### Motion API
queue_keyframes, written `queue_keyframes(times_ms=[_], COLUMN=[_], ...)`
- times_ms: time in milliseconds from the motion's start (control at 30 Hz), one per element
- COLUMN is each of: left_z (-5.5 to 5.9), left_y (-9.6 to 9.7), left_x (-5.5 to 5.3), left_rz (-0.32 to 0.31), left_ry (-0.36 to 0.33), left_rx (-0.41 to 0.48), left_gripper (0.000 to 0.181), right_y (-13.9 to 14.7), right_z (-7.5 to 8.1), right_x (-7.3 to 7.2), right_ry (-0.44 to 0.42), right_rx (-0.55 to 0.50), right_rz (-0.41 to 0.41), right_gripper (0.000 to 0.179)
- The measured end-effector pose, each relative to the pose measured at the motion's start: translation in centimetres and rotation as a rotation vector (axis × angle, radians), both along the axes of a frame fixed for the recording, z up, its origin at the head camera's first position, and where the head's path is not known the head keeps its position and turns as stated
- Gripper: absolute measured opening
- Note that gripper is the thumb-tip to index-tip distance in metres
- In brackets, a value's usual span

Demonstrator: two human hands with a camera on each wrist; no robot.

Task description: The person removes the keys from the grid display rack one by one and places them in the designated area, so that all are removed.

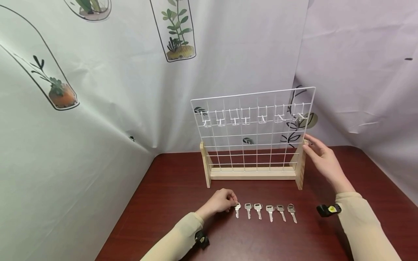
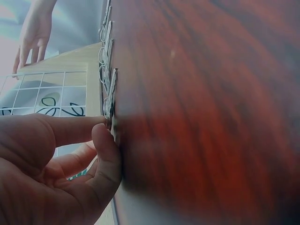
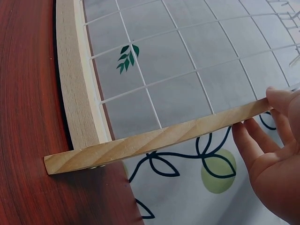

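Several silver keys (image 1: 258, 211) lie in a row on the dark red table, their heads toward the rack. At the row's left end, my left hand (image 1: 222, 200) pinches the head of the leftmost key (image 1: 237, 211) between thumb and forefinger; in the left wrist view the fingertips (image 2: 104, 133) hide much of it. A white wire grid rack (image 1: 243, 136) on a wooden stand is behind the keys. My right hand (image 1: 323, 161) holds the top of its right wooden post (image 3: 140, 143), thumb on one side and fingers on the other.
White hooks (image 1: 262, 119) hang in a line along the upper grid. The stand's wooden base bar (image 1: 253, 175) crosses the table (image 1: 163, 195) behind the keys. A pale printed curtain (image 1: 124, 90) encloses the back and sides.
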State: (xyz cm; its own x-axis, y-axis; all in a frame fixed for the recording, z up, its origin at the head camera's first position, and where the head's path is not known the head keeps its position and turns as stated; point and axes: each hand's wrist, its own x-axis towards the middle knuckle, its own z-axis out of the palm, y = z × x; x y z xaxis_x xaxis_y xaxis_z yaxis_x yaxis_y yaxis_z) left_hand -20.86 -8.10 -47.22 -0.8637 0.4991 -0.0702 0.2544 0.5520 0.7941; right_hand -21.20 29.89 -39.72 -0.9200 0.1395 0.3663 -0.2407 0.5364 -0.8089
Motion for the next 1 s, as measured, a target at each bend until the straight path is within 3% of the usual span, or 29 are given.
queue_keyframes(times_ms=[267,533,1000], left_z=[-0.1,-0.2,0.3], left_y=[-0.2,-0.6,-1.5], left_x=[-0.2,-0.2,-1.1], left_rz=[-0.016,-0.027,0.017], left_ry=[-0.01,-0.022,-0.023], left_rx=[0.009,0.061,0.145], left_gripper=[0.01,0.007,0.009], right_y=[0.0,0.0,0.1], right_z=[-0.1,0.0,-0.1], right_x=[-0.1,0.1,0.1], right_ry=[0.025,-0.007,0.016], right_rx=[-0.006,-0.001,-0.002], right_rz=[0.005,0.01,0.009], right_gripper=[0.054,0.057,0.056])
